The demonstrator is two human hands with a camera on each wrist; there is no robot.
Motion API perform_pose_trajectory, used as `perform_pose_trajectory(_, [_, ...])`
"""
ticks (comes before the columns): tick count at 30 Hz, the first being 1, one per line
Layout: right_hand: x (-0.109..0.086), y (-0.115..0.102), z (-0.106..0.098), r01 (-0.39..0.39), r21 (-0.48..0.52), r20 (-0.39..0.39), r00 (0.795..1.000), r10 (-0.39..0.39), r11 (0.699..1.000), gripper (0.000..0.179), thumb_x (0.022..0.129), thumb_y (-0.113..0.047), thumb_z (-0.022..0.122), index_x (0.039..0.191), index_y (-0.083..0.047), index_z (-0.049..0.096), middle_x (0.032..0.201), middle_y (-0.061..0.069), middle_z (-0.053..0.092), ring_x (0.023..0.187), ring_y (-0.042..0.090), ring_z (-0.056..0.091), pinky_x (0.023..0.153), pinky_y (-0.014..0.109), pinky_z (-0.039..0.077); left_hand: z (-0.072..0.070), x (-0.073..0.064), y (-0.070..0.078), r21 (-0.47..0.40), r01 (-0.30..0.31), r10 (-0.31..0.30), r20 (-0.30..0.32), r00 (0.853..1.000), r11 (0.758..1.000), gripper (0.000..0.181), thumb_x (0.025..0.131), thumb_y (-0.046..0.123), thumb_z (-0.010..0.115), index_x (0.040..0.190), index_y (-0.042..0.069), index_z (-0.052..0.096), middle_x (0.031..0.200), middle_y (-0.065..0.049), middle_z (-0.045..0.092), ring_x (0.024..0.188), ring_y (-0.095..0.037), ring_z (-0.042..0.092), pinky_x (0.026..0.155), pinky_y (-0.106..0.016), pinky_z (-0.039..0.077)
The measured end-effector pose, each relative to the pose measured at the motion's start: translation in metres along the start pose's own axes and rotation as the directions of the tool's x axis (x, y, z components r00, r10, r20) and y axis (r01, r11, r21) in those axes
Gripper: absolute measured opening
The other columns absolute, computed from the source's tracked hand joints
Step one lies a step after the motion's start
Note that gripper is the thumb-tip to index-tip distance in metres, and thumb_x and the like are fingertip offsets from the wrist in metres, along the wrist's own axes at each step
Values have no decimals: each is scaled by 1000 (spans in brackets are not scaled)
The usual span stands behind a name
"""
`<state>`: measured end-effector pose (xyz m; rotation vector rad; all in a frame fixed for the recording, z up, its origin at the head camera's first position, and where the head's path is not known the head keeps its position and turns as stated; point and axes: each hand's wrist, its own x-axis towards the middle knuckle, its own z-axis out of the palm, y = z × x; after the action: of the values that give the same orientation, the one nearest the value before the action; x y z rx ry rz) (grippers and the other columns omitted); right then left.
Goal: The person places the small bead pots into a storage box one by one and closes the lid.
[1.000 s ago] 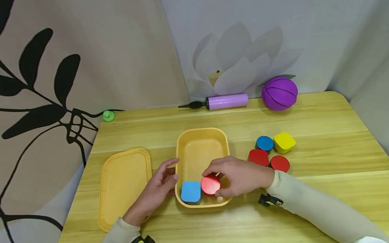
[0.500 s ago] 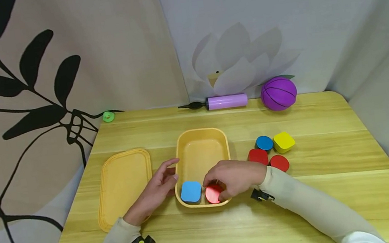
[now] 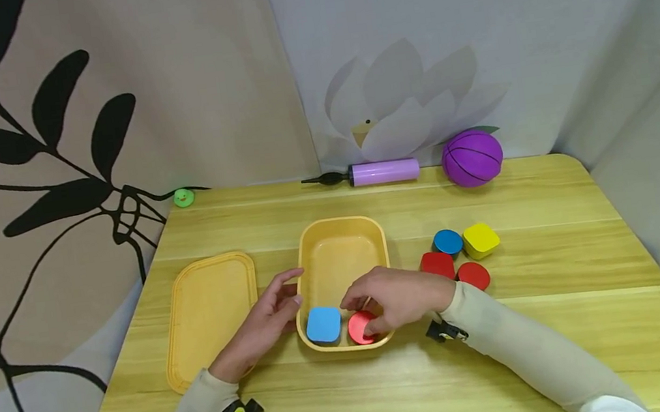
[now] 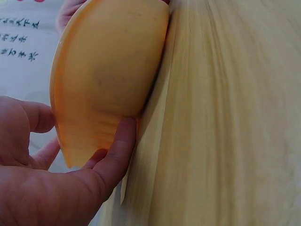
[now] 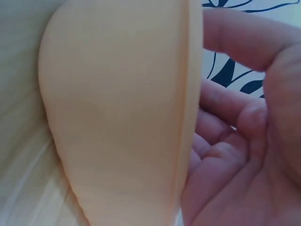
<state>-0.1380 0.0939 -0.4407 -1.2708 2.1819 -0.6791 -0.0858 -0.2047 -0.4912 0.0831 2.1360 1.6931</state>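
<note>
A yellow-orange plastic box (image 3: 338, 224) stands open on the table, its outer wall (image 4: 108, 70) filling much of the left wrist view. Inside at the near end are a blue rounded-square block (image 3: 323, 324) and a red round block (image 3: 360, 328). My left hand (image 3: 266, 320) rests against the box's left side, index finger at the rim and thumb low on the wall. My right hand (image 3: 399, 296) reaches over the right rim. Its thumb touches the red round block while the other fingertips sit beside it, apart from it. The box wall hides those fingertips in the right wrist view.
Right of the box lie a blue round block (image 3: 448, 242), a yellow block (image 3: 481, 240), a red square block (image 3: 437, 265) and another red round block (image 3: 474, 276). A matching lid (image 3: 213, 310) lies left. Behind are a purple pump (image 3: 385, 172), ball (image 3: 472, 158) and green toy (image 3: 183, 197).
The red round block has moved toward the box's near right corner and sits on its floor. My right fingers have lifted slightly off it. My left hand has stayed put.
</note>
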Motion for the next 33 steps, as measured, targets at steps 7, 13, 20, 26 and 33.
perform_pose_trajectory(7, [-9,6,-1,34,117,-66,997,-27,992,45,94,-21,81,135,-9,69,131,2,72,117,11,69,100,27,57,0,2,-2,-9,-7,7,10,1000,1000,49,112,35,53,159,38,38,150,-18,51,122,-29,56,91,-42,58])
perform_pose_trajectory(13, [-30,14,-8,75,173,-207,978,-38,982,44,95,-20,79,136,-7,67,129,6,73,118,20,69,99,31,59,1,4,-2,-17,-7,7,17,1000,1000,50,112,34,53,159,37,37,148,-18,51,118,-27,55,89,-41,57])
perform_pose_trajectory(20, [-60,30,-17,80,186,-392,920,-1,979,41,93,-17,83,131,-8,70,122,9,75,112,25,73,96,33,61,3,4,2,-15,-2,2,3,1000,1000,49,112,30,55,159,34,39,152,-17,49,121,-29,57,88,-42,59])
perform_pose_trajectory(26, [-85,53,-20,19,200,-508,857,87,980,39,91,-18,85,128,-15,72,122,3,76,108,28,75,94,38,62,3,3,3,-23,-8,8,-4,1000,1000,49,112,28,55,159,31,40,157,-17,45,125,-32,58,89,-42,60])
perform_pose_trajectory(33, [-121,77,-27,-110,255,-573,783,242,961,38,94,-20,83,131,-18,71,126,4,75,113,28,73,100,47,58,3,3,1,-34,-15,15,3,1000,999,50,112,29,56,159,30,40,157,-16,45,123,-31,59,90,-43,60])
